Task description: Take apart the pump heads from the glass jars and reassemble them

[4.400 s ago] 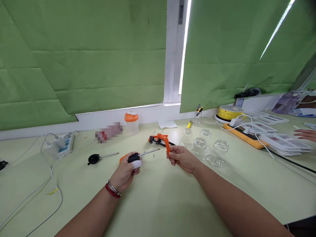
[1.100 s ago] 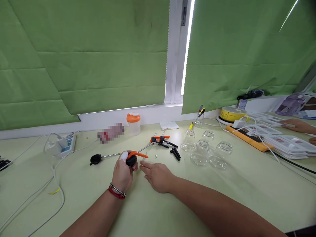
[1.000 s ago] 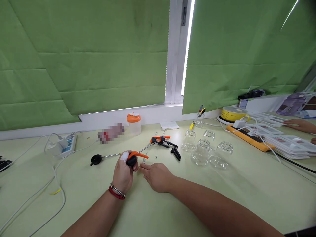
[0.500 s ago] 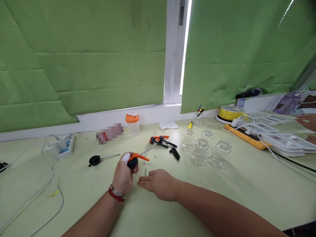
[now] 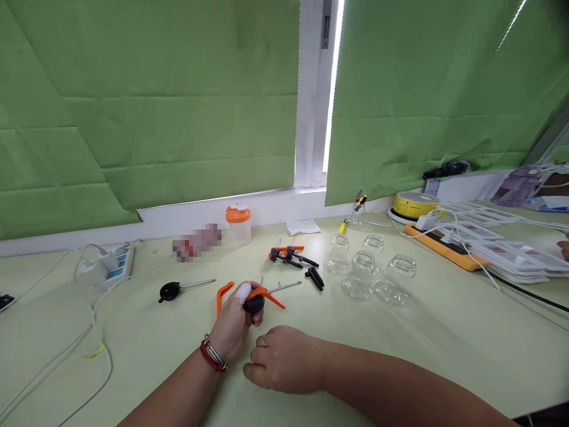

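My left hand [image 5: 235, 323] is closed around a round black-handled tool [image 5: 254, 304] and a bent orange piece [image 5: 271, 295]; the tool's thin metal shaft points right. A second orange piece [image 5: 221, 290] lies just beyond that hand. My right hand [image 5: 288, 359] is below and to the right, its fingers curled inward; whatever they hold is hidden. Between the hands and the back are two black-and-orange clamp-like assemblies [image 5: 288, 255], a pair of black parts [image 5: 315, 277] and a tiny metal piece [image 5: 279, 283]. Another black-handled tool [image 5: 170, 290] with a metal shaft lies left.
Several clear glass jars [image 5: 358, 276] stand right of centre. Behind are an orange-lidded cup [image 5: 239, 224] and white paper [image 5: 303, 227]. A power strip [image 5: 116, 270] with cables is left, an orange strip [image 5: 444, 248] right. Another person's hand [image 5: 563, 246] shows at the right edge.
My left hand has moved right with the tool and orange piece, uncovering another orange piece. My right hand has drawn nearer me, its outstretched fingers now curled. The small rod beside them no longer shows.
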`<act>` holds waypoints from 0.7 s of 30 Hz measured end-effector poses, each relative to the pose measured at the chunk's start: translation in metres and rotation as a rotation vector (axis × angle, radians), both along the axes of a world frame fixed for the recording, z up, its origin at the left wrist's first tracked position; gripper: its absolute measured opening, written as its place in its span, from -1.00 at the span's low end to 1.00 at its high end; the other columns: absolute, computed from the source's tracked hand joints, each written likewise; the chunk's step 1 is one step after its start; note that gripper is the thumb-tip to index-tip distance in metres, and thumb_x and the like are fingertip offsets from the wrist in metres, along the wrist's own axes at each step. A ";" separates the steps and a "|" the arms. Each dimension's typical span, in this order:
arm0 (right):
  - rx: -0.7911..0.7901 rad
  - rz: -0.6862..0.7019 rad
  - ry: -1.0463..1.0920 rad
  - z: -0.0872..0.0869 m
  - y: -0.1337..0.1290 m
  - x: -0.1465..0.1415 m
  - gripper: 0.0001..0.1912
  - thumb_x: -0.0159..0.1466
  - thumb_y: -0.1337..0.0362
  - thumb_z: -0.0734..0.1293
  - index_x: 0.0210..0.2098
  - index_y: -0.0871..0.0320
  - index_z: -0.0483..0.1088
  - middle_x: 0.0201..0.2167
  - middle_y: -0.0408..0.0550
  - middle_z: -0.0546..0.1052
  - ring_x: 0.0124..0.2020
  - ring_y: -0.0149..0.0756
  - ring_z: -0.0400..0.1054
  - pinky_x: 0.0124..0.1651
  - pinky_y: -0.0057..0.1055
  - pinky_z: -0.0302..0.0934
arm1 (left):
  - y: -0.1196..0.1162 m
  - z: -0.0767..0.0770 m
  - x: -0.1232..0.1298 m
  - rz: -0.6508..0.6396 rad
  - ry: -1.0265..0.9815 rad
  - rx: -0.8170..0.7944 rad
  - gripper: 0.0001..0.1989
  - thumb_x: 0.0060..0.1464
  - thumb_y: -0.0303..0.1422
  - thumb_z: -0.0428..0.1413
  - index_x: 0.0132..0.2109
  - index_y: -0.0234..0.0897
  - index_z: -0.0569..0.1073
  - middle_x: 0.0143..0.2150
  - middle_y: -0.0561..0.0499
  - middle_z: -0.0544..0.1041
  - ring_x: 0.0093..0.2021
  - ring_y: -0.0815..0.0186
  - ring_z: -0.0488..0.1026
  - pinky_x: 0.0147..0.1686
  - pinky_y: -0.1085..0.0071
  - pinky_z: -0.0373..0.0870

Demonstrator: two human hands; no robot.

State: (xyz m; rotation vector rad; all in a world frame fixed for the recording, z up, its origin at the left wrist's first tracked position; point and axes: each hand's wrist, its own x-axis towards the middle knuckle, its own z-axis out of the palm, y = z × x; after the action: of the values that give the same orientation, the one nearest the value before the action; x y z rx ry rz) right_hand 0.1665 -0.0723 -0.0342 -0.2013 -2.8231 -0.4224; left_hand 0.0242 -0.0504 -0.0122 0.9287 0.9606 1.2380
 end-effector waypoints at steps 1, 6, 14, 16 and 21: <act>-0.014 0.033 0.054 0.001 -0.001 0.000 -0.79 0.24 0.42 0.17 -0.17 0.20 0.35 -0.46 -0.09 0.44 -0.47 -0.32 0.26 -0.46 -0.38 0.10 | -0.002 0.000 0.001 -0.059 -0.004 -0.033 -0.72 0.10 -0.17 -0.02 -0.28 -0.29 0.41 -0.63 0.13 0.30 -0.65 0.43 0.19 -0.62 0.48 0.15; -0.333 -0.013 0.614 0.019 0.004 0.005 -0.69 0.26 0.42 0.11 -0.06 0.16 0.33 -0.29 0.01 0.50 -0.29 -0.31 0.35 -0.23 -0.37 0.26 | -0.010 0.001 0.007 -0.239 -0.035 -0.113 -0.78 0.09 -0.20 0.06 -0.35 -0.26 0.44 -0.46 0.03 0.43 -0.46 0.35 0.36 -0.45 0.44 0.26; -1.145 -0.331 1.303 0.022 0.029 0.013 -0.78 0.23 0.26 0.26 -0.15 0.16 0.38 -0.35 -0.07 0.46 -0.37 -0.37 0.37 -0.32 -0.41 0.37 | -0.013 -0.012 0.018 -0.352 -0.118 -0.133 -0.68 0.13 -0.13 0.02 -0.38 -0.32 0.41 -0.51 0.01 0.38 -0.51 0.31 0.34 -0.44 0.35 0.26; -1.246 -0.327 1.307 0.019 0.032 0.011 -0.78 0.21 0.25 0.28 -0.17 0.17 0.39 -0.37 -0.08 0.46 -0.38 -0.38 0.37 -0.32 -0.41 0.38 | -0.013 -0.013 0.020 -0.351 -0.141 -0.135 -0.65 0.14 -0.11 0.01 -0.36 -0.33 0.41 -0.48 0.00 0.38 -0.49 0.30 0.34 -0.42 0.34 0.27; -1.215 -0.338 1.235 0.019 0.031 0.010 -0.79 0.20 0.27 0.28 -0.18 0.17 0.41 -0.38 -0.10 0.48 -0.40 -0.40 0.38 -0.28 -0.41 0.37 | -0.013 -0.014 0.022 -0.351 -0.188 -0.136 -0.64 0.09 -0.06 0.05 -0.32 -0.32 0.42 -0.48 0.02 0.36 -0.49 0.31 0.33 -0.41 0.33 0.27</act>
State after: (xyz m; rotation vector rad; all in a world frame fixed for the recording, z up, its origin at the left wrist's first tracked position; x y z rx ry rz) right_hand 0.1760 -0.0412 -0.0148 -0.8065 -1.4452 1.0465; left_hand 0.0462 -0.0634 -0.0265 0.8164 0.6889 0.9313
